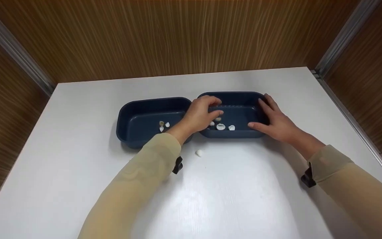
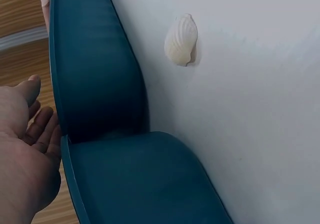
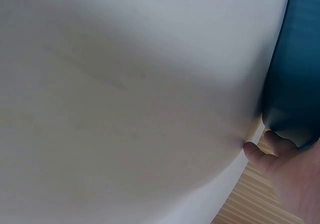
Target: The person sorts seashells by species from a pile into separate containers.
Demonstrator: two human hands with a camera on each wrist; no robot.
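Two dark blue bins stand side by side on the white table. Over the left end of the right bin [image 1: 237, 134] hovers my left hand [image 1: 199, 114], its fingers loosely bent with nothing seen between them. Below its thumb lie several small shells, among them a white shell [image 1: 221, 126] and another [image 1: 231, 127]. My right hand [image 1: 279, 124] rests at that bin's right end, fingers spread and touching the rim. In the left bin [image 1: 138, 144] are small shells, including a brownish one [image 1: 161, 123]. A ribbed white shell [image 2: 181, 40] lies on the table in front of the bins.
The white table [image 1: 230, 192] carries both bins near its back half. Wood-grain panels [image 1: 177, 36] enclose the back and both sides. A dark wrist device [image 1: 308, 177] sits at my right cuff, another [image 1: 177, 165] at the left.
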